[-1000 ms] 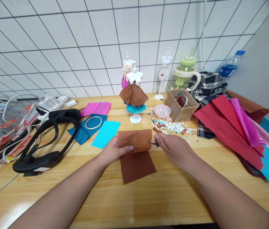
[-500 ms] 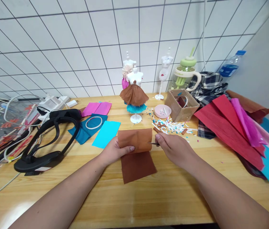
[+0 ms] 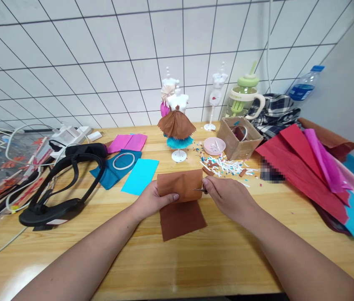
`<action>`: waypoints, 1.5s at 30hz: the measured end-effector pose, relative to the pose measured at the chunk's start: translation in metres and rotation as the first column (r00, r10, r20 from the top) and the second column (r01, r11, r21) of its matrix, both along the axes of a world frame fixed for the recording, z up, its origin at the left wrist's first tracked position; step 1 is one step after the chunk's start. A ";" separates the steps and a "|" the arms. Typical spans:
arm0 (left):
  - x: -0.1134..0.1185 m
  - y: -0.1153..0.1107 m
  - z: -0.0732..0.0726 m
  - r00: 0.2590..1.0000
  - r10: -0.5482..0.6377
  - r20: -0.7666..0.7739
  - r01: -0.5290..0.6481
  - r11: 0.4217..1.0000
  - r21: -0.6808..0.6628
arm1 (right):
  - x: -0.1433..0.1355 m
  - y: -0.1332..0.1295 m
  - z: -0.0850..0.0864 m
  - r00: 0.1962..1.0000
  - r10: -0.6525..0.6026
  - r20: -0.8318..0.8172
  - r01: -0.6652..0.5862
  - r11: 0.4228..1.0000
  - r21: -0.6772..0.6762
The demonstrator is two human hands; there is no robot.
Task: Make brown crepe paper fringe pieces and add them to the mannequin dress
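My left hand (image 3: pixel 156 198) grips a folded piece of brown crepe paper (image 3: pixel 179 184) by its left end, thumb on the front. At the paper's right edge, my right hand (image 3: pixel 223 192) is closed around small scissors (image 3: pixel 203 190); their thin blades lie against the paper and the handles are mostly hidden by my fingers. Beneath the held piece, a darker brown paper sheet (image 3: pixel 181 221) lies flat on the wooden table (image 3: pixel 227 263). Behind them stands a small white mannequin (image 3: pixel 178 102) in a brown and turquoise paper skirt (image 3: pixel 177 125).
Paper scraps (image 3: pixel 227 165) lie beside a pink dish (image 3: pixel 214 146) and a cardboard box (image 3: pixel 241 138). Red paper (image 3: pixel 302 175) is heaped at right. At left are turquoise paper (image 3: pixel 141 177), a white ring (image 3: pixel 123 161) on teal paper, and a black headset frame (image 3: pixel 60 209).
Both the folded brown paper and my left hand have shifted slightly right. The scissors stay at the paper's right edge, and my right hand has barely moved.
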State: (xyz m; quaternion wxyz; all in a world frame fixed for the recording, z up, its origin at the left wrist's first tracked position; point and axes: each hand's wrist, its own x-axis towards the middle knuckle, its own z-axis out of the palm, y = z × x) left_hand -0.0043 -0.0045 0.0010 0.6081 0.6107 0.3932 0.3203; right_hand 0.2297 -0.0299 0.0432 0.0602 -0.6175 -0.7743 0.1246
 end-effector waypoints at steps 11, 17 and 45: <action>0.001 0.000 -0.002 1.000 -0.016 -0.019 0.017 0.999 0.029 | -0.002 -0.001 0.000 0.997 0.000 0.072 -0.003 0.999 0.036; 0.001 0.000 -0.001 1.000 -0.029 -0.005 0.030 0.999 0.022 | -0.003 -0.001 0.000 0.995 0.000 0.100 -0.005 0.999 0.050; 0.008 -0.004 0.004 0.990 0.100 -0.097 -0.099 0.995 0.011 | -0.014 -0.009 0.001 0.995 -0.094 -0.036 0.095 0.995 0.042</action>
